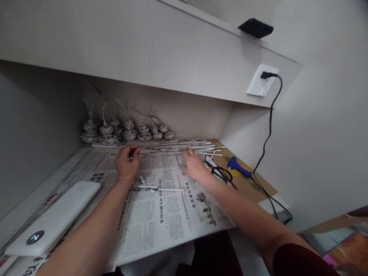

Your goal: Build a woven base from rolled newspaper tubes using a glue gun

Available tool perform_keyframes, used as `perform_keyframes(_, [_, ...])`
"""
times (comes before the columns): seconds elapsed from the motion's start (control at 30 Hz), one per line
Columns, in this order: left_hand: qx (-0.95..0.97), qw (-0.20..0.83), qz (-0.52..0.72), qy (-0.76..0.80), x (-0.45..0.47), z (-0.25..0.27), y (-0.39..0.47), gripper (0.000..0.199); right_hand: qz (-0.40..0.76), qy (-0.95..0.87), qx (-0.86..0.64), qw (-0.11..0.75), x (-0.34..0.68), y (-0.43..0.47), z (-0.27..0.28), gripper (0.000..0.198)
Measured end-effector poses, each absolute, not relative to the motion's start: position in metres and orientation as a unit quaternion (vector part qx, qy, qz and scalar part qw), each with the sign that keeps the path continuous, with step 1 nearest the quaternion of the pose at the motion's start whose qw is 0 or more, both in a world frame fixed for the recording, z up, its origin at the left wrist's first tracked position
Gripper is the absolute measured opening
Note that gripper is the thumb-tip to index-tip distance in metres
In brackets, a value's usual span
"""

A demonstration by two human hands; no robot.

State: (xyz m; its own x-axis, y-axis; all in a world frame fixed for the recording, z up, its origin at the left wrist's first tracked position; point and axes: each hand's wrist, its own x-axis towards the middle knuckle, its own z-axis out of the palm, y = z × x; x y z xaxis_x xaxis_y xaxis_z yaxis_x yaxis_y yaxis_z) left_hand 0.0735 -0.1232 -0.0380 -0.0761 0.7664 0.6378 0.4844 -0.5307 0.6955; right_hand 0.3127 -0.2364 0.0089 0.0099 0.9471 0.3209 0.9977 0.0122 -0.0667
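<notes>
Fingers of our left hand were curled, those of our right hand loosely spread; whether either gripped anything, we could not tell. Beneath them lay the newspaper. Paper rods ran between and past our right fingers; woven gourds stood just beyond our left, scissors just right of our right, a loose strip nearer us. We judged we were sorting rods; the next move called for a light pinch, parting one from its neighbours.
</notes>
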Motion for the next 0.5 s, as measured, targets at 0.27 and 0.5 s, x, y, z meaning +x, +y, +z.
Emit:
perform_keyframes(0.27, [0.650,0.135,0.590,0.459,0.079,-0.038,-0.127,0.022,-0.030,-0.610,-0.768,0.193,0.405,-0.237,-0.004,0.033])
perform_keyframes(0.5, [0.645,0.157,0.605,0.439,0.080,-0.045,-0.118,0.022,-0.035,-0.606,-0.764,0.218,0.401,-0.239,-0.009,0.030])
